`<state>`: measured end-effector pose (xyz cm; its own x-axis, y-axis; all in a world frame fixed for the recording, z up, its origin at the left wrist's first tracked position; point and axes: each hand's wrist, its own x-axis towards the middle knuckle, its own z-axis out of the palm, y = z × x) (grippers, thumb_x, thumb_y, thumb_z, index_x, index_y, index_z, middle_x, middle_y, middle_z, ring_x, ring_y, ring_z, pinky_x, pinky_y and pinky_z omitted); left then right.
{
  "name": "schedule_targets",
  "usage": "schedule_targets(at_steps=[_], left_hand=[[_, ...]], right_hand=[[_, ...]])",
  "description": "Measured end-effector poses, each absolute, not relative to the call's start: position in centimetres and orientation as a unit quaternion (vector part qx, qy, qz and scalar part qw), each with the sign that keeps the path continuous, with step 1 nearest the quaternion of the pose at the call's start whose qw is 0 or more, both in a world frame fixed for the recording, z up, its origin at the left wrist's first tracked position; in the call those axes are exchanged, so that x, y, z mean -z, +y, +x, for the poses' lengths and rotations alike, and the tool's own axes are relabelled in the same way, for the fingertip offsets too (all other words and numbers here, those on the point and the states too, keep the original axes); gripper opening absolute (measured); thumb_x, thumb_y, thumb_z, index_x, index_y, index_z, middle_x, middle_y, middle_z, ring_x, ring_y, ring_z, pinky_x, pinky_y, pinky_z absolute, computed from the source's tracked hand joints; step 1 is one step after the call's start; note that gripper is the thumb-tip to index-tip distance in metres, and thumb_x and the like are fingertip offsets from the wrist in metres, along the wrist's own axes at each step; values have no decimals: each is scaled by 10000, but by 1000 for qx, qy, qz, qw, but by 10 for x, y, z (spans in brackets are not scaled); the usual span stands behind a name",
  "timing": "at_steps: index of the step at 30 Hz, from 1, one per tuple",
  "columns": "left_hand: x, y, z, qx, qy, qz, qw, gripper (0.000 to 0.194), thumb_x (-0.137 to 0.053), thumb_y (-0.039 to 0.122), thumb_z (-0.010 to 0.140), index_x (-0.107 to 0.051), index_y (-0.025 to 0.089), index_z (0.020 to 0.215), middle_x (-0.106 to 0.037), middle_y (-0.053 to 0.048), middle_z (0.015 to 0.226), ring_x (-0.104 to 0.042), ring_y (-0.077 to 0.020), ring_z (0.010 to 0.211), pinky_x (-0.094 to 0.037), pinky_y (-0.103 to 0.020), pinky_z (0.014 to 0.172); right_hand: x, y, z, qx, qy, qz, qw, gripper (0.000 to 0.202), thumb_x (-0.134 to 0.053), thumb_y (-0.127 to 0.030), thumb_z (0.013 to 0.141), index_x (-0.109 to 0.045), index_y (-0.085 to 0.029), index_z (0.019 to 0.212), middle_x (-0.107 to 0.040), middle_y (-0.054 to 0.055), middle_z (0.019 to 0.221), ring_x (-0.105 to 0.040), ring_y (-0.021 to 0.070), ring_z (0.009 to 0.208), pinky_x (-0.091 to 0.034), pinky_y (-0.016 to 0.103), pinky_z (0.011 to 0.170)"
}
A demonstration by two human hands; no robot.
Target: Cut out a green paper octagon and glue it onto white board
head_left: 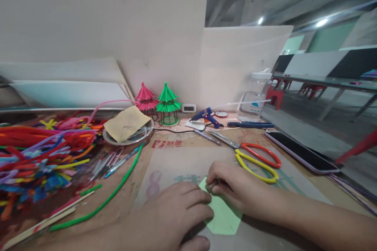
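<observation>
Green paper (225,219): pale, matte, thin and flat, with straight edges and angled corners, apparently hexagonal; lying at the lower centre, partly covered from either side.
Left hand (182,208): palm down, with fingers loosely stretched onto the paper's left edge; resting there, not grasping.
Right hand (232,188): curled, with thumb and fingertips bunched at the paper's upper edge; impossible to tell whether pinching the paper or something small.
Work surface (173,160): brown and cardboard-like around a smooth greyish area, printed in red and green.
Scissors (239,150): metal-bladed, with looped red-orange and yellow handles, lying just beyond the right hand.
Fuzzy stems (59,157): soft-looking, heaped at left in many bright colours.
Green strand (129,174): thick, velvety, curving in a long arc beside the heap.
Shallow plate (138,136): round, shiny, metallic-looking, topped by a flat tan sheet (126,121).
Pink tower (143,98) and green tower (167,102): pointed, pagoda-shaped, with two ridged, flared roofs above slim posts.
Glue gun (206,115): blue, hard, plastic-looking, lying near the back.
Bottle (255,96): transparent, rounded, white-capped, standing upright at back right.
</observation>
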<state>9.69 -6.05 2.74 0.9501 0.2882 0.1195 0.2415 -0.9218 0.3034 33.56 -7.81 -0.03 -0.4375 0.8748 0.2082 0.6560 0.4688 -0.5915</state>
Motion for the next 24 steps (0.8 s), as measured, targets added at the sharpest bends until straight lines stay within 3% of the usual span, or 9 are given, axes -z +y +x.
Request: schedule_targets(at_steps=[6, 11, 16, 24], left_hand=[[-31, -60, 96, -90, 140, 976, 137, 287, -632, 359, 929, -626, 237, 1189, -679, -72, 1264, -621, -266, 1177, -520, -430, 1040], [-31, -61, 94, -106, 136, 978, 120, 218, -583, 347, 982, -622, 233, 1163, -684, -70, 1278, -624, -244, 1169, -499, -396, 1057], [-22, -58, 93, -114, 120, 981, 103, 147, -578, 295, 996, -620, 208, 1107, -686, -57, 1274, -608, -218, 1197, -472, -338, 1074], [-25, -58, 93, -99, 124, 982, 102, 190, -564, 333, 1009, -630, 196, 1123, -673, -72, 1295, -596, -234, 1222, -461, -358, 1093]], right_hand=[[12, -71, 334, -187, -812, -459, 309, 186, -532, -63, 893, -601, -213, 979, -683, 47, 943, -654, 190, 843, -519, 321, 753], [12, -64, 340, -224, -725, -518, 394, 95, -538, -192, 915, -603, -210, 983, -656, 64, 952, -619, 223, 884, -504, 371, 802], [9, -67, 339, -333, -671, -546, 374, 148, -553, -287, 871, -600, -199, 981, -623, 44, 879, -590, 225, 830, -470, 370, 773], [1, -75, 332, -393, -655, -546, 343, 174, -558, -338, 844, -592, -206, 954, -604, 35, 834, -564, 217, 791, -440, 353, 731]])
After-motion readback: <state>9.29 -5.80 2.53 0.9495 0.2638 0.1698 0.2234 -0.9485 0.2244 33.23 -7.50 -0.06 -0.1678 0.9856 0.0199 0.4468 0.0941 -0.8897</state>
